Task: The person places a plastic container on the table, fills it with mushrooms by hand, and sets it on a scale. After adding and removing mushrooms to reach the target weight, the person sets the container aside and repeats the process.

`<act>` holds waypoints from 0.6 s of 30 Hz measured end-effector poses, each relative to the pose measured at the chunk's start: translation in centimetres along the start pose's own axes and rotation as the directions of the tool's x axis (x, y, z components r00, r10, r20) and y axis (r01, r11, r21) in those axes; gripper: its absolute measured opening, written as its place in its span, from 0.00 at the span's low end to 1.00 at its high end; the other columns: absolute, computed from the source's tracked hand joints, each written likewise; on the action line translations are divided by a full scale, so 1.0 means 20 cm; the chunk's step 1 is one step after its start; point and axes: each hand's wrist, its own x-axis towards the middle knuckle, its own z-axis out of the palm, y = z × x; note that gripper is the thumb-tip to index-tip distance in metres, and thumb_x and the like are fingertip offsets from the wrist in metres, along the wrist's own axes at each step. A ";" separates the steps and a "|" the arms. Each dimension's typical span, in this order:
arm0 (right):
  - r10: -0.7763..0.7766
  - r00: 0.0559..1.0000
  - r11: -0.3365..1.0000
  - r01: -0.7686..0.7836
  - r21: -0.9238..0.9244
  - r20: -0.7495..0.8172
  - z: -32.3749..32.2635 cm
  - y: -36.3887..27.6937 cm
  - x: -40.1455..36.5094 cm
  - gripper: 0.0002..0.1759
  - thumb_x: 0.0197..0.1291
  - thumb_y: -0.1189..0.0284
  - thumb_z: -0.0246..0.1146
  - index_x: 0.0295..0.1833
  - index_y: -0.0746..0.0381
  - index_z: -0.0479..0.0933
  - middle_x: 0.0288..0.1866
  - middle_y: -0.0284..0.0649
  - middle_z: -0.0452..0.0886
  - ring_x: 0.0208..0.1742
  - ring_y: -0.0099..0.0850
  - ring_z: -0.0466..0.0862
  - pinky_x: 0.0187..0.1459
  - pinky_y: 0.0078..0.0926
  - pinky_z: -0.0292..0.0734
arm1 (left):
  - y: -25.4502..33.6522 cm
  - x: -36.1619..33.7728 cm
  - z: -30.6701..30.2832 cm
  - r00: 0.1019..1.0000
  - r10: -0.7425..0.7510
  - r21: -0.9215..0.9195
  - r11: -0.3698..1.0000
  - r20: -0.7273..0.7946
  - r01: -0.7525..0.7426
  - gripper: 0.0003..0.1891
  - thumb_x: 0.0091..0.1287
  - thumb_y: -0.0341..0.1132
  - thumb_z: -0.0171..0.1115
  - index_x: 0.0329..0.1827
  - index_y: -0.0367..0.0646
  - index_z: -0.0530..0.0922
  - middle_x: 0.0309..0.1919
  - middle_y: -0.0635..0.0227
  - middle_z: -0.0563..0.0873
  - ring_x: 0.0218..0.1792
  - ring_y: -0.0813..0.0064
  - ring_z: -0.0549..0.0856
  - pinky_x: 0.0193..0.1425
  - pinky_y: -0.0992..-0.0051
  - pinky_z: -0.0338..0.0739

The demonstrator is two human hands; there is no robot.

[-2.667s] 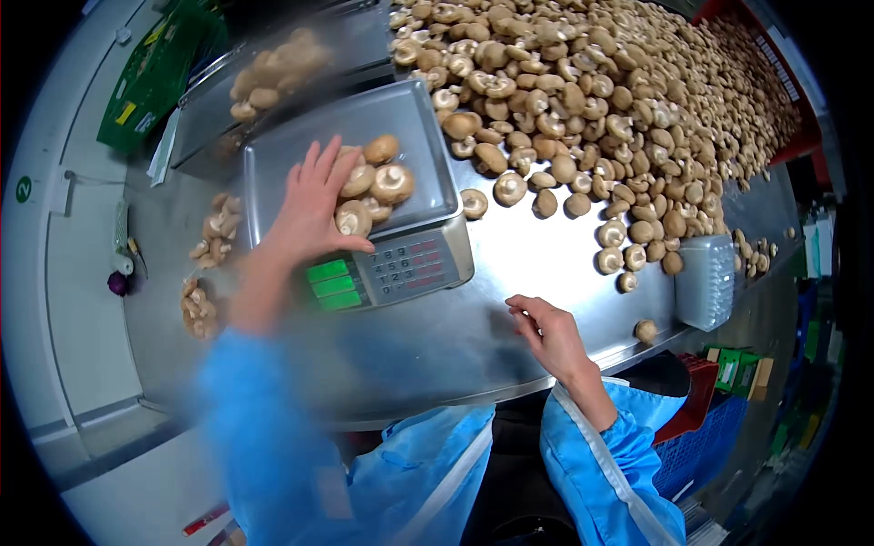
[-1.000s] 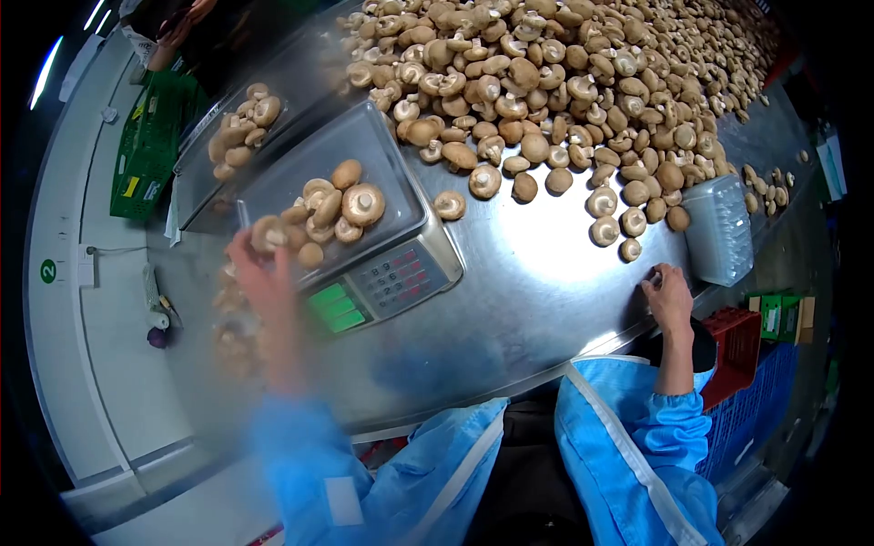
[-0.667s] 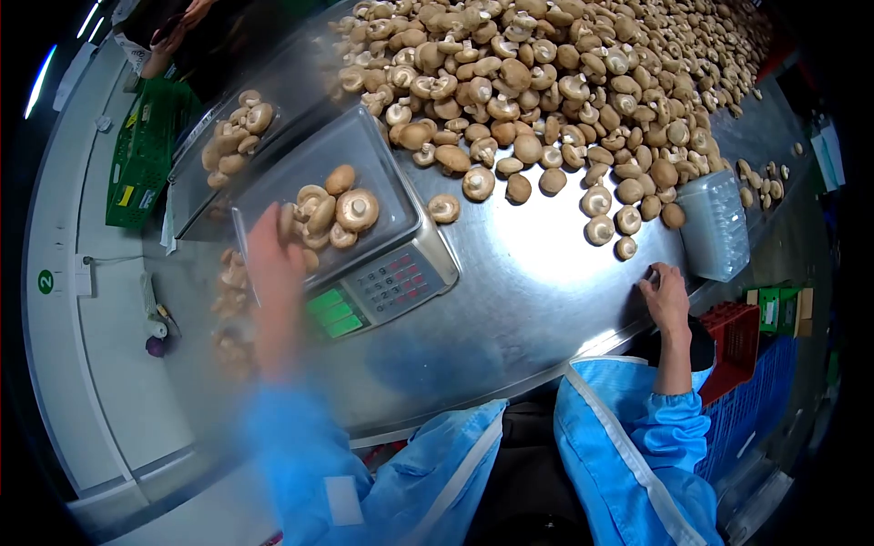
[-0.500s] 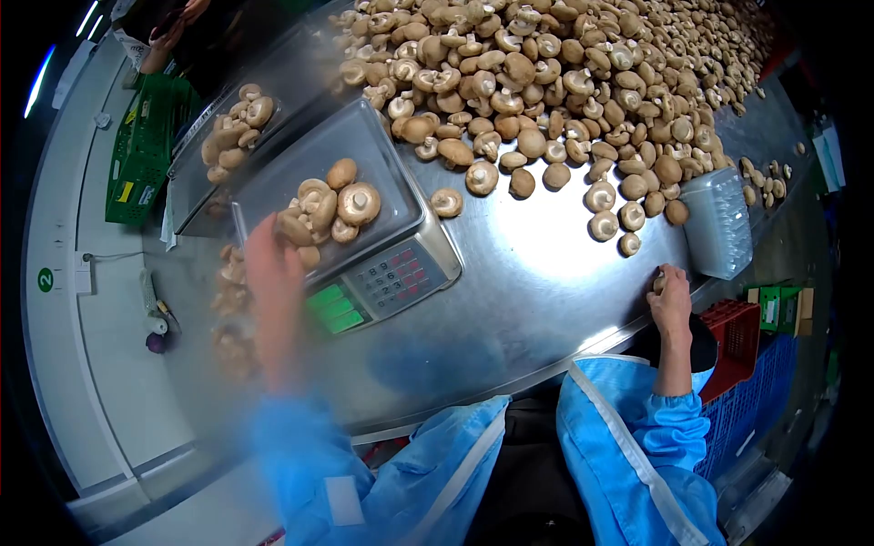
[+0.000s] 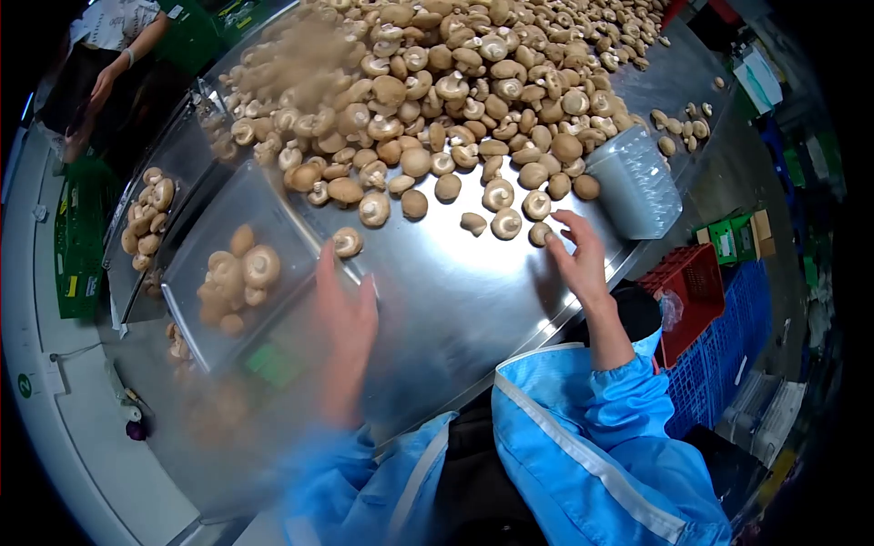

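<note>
"What's furthest left?"

"A metal tray (image 5: 185, 173) with one cluster of mushrooms (image 5: 150, 218). Next, one scale pan (image 5: 273, 214) with about seven mushrooms (image 5: 260, 266); blur spoils an exact count. They're bunched mid-pan, probably so none rolls off."

"And the left hand (image 5: 344, 314)?"

"Blurred beside the pan, thumb and fingers spread apart. One lone mushroom (image 5: 348, 242) lies at its fingertips; I can't tell whether they touch."

"Then?"

"One big pile (image 5: 473, 91), beyond counting, across the table (image 5: 437, 309), presumably within reach of both hands. About five loose mushrooms (image 5: 506, 224) lie at its near edge."

"The right hand (image 5: 578, 259)?"

"Half open, fingers bent near the smallest; apparently nothing gripped, contact unclear. Further right are one stack of clear tubs (image 5: 637, 187), likely kept handy, and one red crate (image 5: 687, 309), lower down."
</note>
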 end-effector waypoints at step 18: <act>0.022 1.000 1.000 -0.022 -0.009 -0.008 -0.10 0.01 -0.10 0.13 0.63 0.81 0.63 0.53 0.66 0.79 0.52 0.47 0.82 0.48 0.40 0.86 0.49 0.32 0.83 | 0.11 0.21 0.34 0.996 0.050 0.068 0.997 -0.070 -0.045 0.35 0.65 0.30 0.64 0.74 0.31 0.62 0.70 0.48 0.71 0.69 0.58 0.73 0.74 0.64 0.64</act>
